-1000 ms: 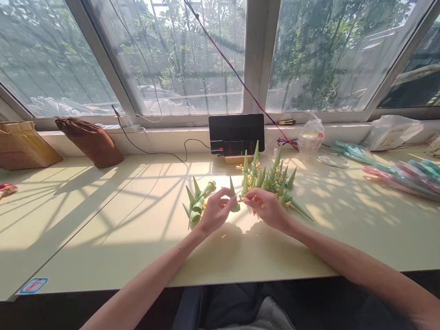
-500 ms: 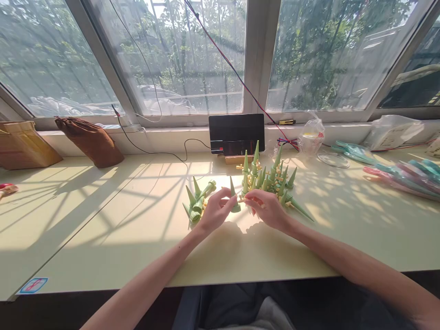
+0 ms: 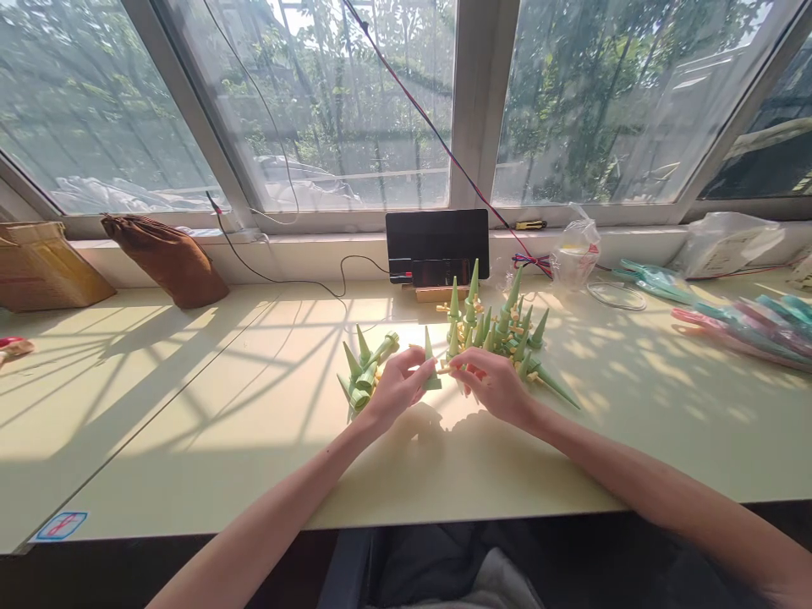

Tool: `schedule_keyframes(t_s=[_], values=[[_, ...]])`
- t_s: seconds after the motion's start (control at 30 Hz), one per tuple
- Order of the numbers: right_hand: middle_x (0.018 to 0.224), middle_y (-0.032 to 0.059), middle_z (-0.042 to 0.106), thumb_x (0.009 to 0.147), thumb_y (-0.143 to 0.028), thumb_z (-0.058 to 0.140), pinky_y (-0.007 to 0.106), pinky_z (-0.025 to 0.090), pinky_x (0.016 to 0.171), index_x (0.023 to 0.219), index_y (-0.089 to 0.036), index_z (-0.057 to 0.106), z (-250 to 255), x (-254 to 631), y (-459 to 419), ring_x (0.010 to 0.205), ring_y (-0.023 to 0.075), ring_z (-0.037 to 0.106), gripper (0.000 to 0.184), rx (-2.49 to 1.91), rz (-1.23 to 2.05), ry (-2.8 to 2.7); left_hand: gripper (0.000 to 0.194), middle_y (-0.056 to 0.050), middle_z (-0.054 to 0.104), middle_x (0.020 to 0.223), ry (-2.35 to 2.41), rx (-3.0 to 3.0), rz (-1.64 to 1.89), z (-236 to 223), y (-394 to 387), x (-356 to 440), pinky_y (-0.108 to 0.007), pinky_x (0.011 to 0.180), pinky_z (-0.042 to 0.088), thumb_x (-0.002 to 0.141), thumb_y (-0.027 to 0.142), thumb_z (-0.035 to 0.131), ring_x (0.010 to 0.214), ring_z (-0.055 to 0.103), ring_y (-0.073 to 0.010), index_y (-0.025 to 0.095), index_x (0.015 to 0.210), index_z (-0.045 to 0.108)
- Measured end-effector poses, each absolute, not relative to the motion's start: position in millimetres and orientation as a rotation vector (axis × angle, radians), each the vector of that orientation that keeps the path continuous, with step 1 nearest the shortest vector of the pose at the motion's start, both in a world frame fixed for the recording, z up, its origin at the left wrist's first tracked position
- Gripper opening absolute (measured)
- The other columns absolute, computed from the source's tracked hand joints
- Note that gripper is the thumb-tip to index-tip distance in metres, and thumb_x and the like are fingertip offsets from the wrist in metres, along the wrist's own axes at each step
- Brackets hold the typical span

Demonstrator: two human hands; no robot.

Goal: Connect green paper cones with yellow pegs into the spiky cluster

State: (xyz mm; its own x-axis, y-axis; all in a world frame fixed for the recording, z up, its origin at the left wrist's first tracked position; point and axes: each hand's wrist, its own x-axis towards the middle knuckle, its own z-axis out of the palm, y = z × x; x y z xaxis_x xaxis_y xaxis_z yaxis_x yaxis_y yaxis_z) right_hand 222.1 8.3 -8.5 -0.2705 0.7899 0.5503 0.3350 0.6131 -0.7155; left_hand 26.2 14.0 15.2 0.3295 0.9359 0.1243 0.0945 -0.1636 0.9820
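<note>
A green cone-shaped piece with a pointed tip (image 3: 428,345) is upright in my left hand (image 3: 397,387), gripped between thumb and fingers. Close by on its right, my right hand (image 3: 493,382) pinches a small yellow peg (image 3: 444,370) that points toward the cone; whether the two touch I cannot tell. Left of my left hand lies a small group of green cone pieces (image 3: 363,374) with yellow bits among them. Behind and beside my right hand stands a bigger cluster of green cones and yellow pegs (image 3: 506,320), partly covered by that hand.
A black tablet (image 3: 437,241) leans on a stand at the window side of the pale table (image 3: 254,474). Brown pouch (image 3: 171,262) and cardboard box (image 3: 54,271) stand far left. On the right are a bagged cup (image 3: 574,254), a cable loop and plastic-wrapped items (image 3: 748,330).
My left thumb and fingers have shifted slightly on the green cone, which turned a little. My right hand has stayed almost still with the yellow peg.
</note>
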Motion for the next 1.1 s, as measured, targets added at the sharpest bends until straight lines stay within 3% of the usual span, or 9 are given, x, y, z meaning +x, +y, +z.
schedule_keyframes(t_s=[0.23, 0.4, 0.73, 0.93, 1.1], values=[[0.071, 0.0009, 0.062, 0.095, -0.037, 0.055, 0.025, 0.045, 0.052, 0.087, -0.019, 0.062, -6.5, 221.2, 7.7, 0.054, 0.0115, 0.054, 0.021, -0.988, 0.607, -1.881, 0.029, 0.0, 0.052, 0.082, 0.934, 1.652, 1.075, 10.6, 13.7, 26.5, -0.018, 0.04, 0.031, 0.089, 0.043, 0.061, 0.051, 0.044, -0.0039, 0.016, 0.084, 0.056], [0.061, -0.001, 0.055, 0.097, -0.036, 0.049, 0.024, 0.041, 0.051, 0.074, -0.018, 0.057, -3.0, 219.4, 5.9, 0.052, 0.0111, 0.05, 0.03, -1.055, 0.614, -1.924, 0.025, -0.001, 0.051, 0.083, 0.915, 1.751, 1.087, 9.4, 13.7, 26.4, -0.018, 0.046, 0.041, 0.091, 0.041, 0.059, 0.063, 0.053, -0.0086, 0.017, 0.089, 0.059], [0.05, -0.0023, 0.048, 0.101, -0.044, 0.037, 0.025, 0.038, 0.053, 0.063, -0.019, 0.051, -3.4, 221.5, 6.7, 0.05, 0.0124, 0.048, 0.047, -1.065, 0.59, -1.959, 0.024, -0.002, 0.054, 0.085, 0.91, 1.814, 1.075, 10.1, 11.7, 27.2, -0.019, 0.048, 0.045, 0.092, 0.04, 0.056, 0.067, 0.058, -0.0105, 0.017, 0.09, 0.06], [0.075, 0.0014, 0.063, 0.093, -0.042, 0.056, 0.024, 0.043, 0.053, 0.094, -0.019, 0.06, -4.6, 222.5, 6.4, 0.054, 0.012, 0.054, 0.023, -1.043, 0.637, -1.918, 0.026, -0.001, 0.054, 0.083, 0.948, 1.758, 1.113, 10.4, 12.9, 27.7, -0.019, 0.046, 0.043, 0.09, 0.042, 0.059, 0.061, 0.056, -0.0087, 0.016, 0.088, 0.06], [0.073, 0.0015, 0.062, 0.094, -0.04, 0.055, 0.024, 0.044, 0.052, 0.089, -0.019, 0.061, -5.2, 221.7, 6.8, 0.053, 0.0118, 0.053, 0.023, -1.032, 0.63, -1.921, 0.024, -0.002, 0.055, 0.087, 0.95, 1.783, 1.09, 9.6, 12.6, 27.1, -0.019, 0.046, 0.043, 0.091, 0.04, 0.057, 0.063, 0.057, -0.0091, 0.017, 0.091, 0.061]])
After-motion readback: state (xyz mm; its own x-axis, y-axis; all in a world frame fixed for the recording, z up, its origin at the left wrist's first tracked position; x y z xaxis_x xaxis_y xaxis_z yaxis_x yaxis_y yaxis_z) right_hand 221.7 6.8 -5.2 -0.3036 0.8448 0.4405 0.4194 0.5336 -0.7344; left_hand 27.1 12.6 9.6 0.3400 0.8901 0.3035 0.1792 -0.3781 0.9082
